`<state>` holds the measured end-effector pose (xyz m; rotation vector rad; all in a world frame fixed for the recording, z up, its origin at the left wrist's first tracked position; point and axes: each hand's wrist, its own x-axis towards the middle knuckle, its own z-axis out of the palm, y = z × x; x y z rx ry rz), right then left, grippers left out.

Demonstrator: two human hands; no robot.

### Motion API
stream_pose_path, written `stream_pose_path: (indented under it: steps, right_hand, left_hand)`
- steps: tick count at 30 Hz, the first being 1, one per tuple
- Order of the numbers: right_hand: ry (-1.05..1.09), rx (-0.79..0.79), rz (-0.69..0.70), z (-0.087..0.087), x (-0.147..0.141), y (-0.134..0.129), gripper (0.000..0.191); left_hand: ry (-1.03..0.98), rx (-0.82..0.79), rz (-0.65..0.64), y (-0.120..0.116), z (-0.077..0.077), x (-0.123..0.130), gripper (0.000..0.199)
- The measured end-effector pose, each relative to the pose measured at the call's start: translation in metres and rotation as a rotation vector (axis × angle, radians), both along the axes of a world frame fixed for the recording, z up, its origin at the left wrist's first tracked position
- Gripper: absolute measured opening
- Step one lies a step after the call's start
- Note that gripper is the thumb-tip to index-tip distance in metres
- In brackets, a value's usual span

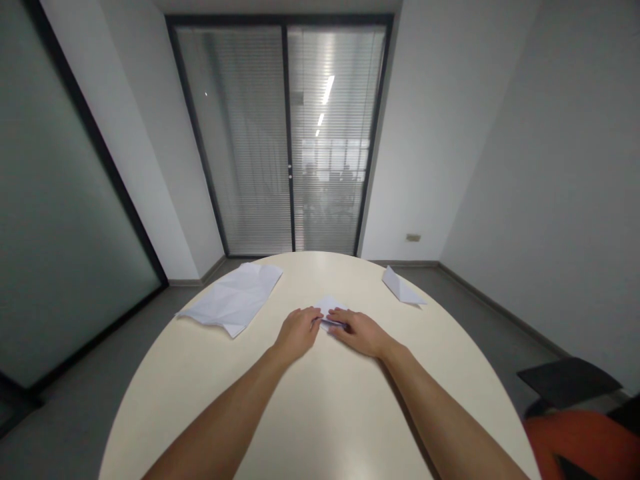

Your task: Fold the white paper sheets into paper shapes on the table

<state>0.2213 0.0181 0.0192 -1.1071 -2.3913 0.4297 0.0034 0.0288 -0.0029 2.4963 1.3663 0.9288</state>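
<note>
A small piece of folded white paper (328,304) lies on the round cream table (320,400), between my two hands. My left hand (299,331) closes on its left edge, thumb and fingertips together at the paper. From the right, my right hand (361,331) grips the same paper, its fingers bent over a raised fold and the thumb on the near side. My fingers cover much of the paper, so its full shape is hidden.
Creased white sheets (240,297) lie at the table's left edge. Near the right edge rests another folded white paper (401,289). An orange and black chair (583,440) stands at the lower right. Beyond the table are a glass partition with blinds (250,147) and pale walls.
</note>
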Motion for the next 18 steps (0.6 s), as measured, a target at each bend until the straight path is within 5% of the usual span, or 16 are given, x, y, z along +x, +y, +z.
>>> stream_pose_path:
  steps: [18]
  right_hand:
    - [-0.005,0.017,-0.247,0.000,0.002,0.006,0.032]
  left_hand:
    - [0.083,-0.028,0.160,-0.005,0.015,0.000,0.025]
